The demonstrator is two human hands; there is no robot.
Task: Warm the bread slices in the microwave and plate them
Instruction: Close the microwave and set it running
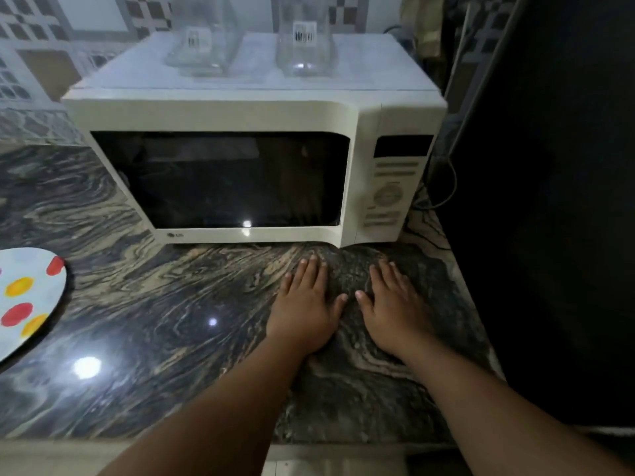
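A white microwave (240, 115) stands on the dark marbled counter (154, 321) with its door shut and its window dark; I cannot see inside it. Its control panel (391, 190) is on the right side. My left hand (305, 304) and my right hand (391, 304) lie flat, palms down, side by side on the counter just in front of the microwave's right half. Both hold nothing. A white plate with red and yellow dots (27, 300) lies at the left edge, partly cut off by the frame. No bread shows.
Two clear glass containers (201, 39) (304, 39) stand on top of the microwave. A tall black appliance (549, 201) rises close on the right, with a cable (446, 187) behind the microwave. The counter's front edge (137, 441) runs just below my forearms.
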